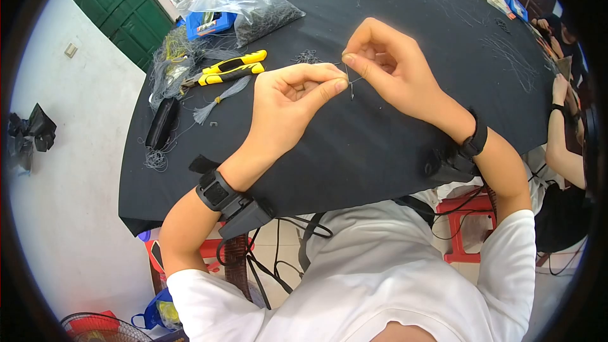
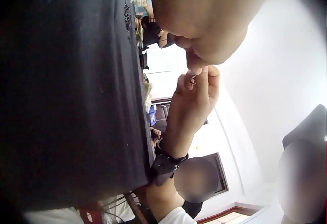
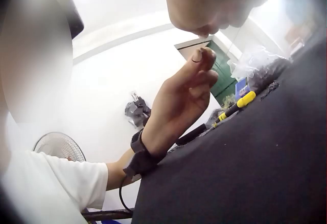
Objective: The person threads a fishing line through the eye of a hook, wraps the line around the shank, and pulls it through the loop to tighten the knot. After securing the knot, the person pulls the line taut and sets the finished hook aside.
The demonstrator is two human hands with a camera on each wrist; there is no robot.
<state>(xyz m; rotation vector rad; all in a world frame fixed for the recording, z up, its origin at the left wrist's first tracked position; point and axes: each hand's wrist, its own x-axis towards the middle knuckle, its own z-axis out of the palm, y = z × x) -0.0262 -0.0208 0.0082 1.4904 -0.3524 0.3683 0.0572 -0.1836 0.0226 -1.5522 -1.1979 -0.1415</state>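
Observation:
Over the black-covered table, my left hand pinches a small dark fish hook between thumb and forefinger. The hook pokes out just past the fingertips, its lower end pointing down. A thin line runs from it to my right hand. Thumb and forefinger of the right hand pinch that line, a short way right of the left fingertips. In the right wrist view the left hand shows its thumb and forefinger pressed together; the left wrist view shows the right hand close by.
Yellow-and-black pliers lie left of my hands, with a tied bundle of line and a black roll nearby. Behind are a clear bag of dark small pieces and a blue box. Another person's arm is at the right edge.

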